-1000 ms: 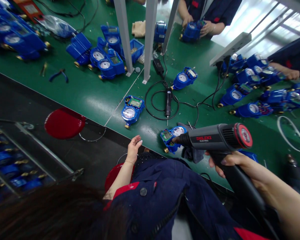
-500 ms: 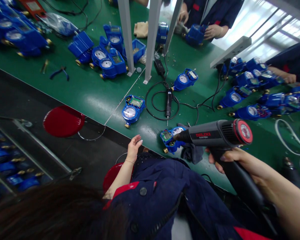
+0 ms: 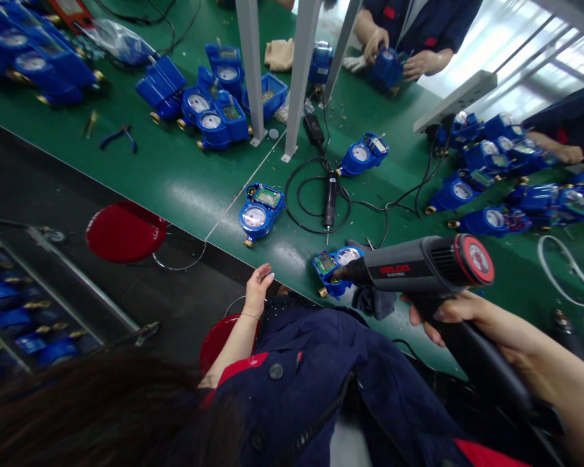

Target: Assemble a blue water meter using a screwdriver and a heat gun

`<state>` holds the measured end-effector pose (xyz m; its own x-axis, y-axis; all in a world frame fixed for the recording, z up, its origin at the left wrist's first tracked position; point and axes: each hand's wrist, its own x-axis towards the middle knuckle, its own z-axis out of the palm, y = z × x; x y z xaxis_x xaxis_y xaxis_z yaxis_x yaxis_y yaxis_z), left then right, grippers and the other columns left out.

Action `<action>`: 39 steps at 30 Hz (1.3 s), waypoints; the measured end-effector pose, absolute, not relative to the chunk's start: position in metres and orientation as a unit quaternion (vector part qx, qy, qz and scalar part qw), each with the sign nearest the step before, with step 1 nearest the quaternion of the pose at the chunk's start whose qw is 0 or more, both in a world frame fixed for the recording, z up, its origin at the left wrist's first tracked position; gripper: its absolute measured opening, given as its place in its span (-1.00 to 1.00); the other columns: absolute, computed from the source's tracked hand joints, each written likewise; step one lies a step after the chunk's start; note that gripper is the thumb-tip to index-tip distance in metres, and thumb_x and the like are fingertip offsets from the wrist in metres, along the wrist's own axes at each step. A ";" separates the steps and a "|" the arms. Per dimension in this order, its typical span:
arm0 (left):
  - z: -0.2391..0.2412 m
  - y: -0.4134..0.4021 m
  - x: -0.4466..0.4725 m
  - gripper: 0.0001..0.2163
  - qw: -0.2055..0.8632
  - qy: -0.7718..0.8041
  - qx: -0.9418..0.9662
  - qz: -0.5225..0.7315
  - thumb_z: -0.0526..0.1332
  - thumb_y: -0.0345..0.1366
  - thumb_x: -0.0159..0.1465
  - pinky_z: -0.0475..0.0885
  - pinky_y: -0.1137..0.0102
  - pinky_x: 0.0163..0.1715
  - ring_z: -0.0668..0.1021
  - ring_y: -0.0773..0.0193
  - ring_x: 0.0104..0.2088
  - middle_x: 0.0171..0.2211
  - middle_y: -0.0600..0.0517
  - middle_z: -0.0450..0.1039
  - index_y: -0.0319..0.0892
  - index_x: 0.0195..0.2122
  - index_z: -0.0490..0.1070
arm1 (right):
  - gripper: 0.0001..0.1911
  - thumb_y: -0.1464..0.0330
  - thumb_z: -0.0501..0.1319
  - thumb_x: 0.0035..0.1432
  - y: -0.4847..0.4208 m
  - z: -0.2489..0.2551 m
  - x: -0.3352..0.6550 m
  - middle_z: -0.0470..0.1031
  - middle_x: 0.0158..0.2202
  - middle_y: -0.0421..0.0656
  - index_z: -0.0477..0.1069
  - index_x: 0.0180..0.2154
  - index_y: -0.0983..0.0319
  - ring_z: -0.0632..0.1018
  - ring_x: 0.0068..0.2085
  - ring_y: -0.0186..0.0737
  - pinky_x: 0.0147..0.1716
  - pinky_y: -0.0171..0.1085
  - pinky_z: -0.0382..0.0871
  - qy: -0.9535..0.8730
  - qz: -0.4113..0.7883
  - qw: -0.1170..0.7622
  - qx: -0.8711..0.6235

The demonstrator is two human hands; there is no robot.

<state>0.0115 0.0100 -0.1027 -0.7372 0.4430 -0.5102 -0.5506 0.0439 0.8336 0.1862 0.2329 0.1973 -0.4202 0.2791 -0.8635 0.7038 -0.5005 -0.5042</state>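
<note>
My right hand [image 3: 450, 314] is wrapped round the grip of a black and grey heat gun [image 3: 409, 263] with a red rear cap. Its nozzle points left, over a blue water meter [image 3: 327, 267] whose electronics box lies uncovered, showing a green circuit board. Part of that meter's dial is hidden behind the nozzle. Under the gun lies a dark cloth [image 3: 377, 301]. My left hand [image 3: 259, 285] hovers at the table's front edge, fingers extended, holding nothing. Beyond it another uncovered water meter [image 3: 254, 217] rests on the green table [image 3: 189, 188].
A power screwdriver [image 3: 330, 201] lies within its coiled cable, near another meter [image 3: 363, 155]. Grey posts [image 3: 302, 78] rise from the table. Pliers [image 3: 119, 137] lie at left; several meters crowd both sides. Red stools [image 3: 125, 232] stand below the edge. A co-worker's hands [image 3: 421, 65] hold a meter opposite.
The heat gun's nozzle has shifted slightly left over the meter. My left hand stays almost where it was. Opposite, the co-worker's hand has moved onto the top of their meter.
</note>
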 end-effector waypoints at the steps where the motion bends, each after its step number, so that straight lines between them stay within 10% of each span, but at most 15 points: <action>1: -0.103 0.010 0.012 -0.63 0.360 0.626 -0.043 0.690 0.27 -0.29 -0.01 0.25 0.20 0.03 0.44 0.19 -0.06 -0.15 -0.09 0.43 -0.20 -0.14 0.36 | -0.66 0.41 0.18 -0.22 0.233 0.198 0.186 0.42 -0.45 -0.14 0.32 -0.27 0.26 0.42 -0.56 -0.29 -0.61 -0.36 0.32 0.481 -0.692 0.150 0.517; 39: -0.096 0.011 0.009 -0.61 0.372 0.649 -0.023 0.664 0.25 -0.27 0.00 0.24 0.21 0.04 0.43 0.19 -0.04 -0.11 -0.12 0.41 -0.25 -0.11 0.34 | -0.56 0.37 0.19 -0.28 0.229 0.188 0.194 0.42 -0.44 -0.15 0.31 -0.23 0.29 0.42 -0.56 -0.29 -0.62 -0.37 0.28 0.493 -0.693 0.148 0.506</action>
<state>0.0092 0.0105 -0.0964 -0.7228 0.4631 -0.5129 -0.5234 0.1179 0.8439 0.1935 0.2292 0.1879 -0.4450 0.2936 -0.8460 0.7028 -0.4710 -0.5331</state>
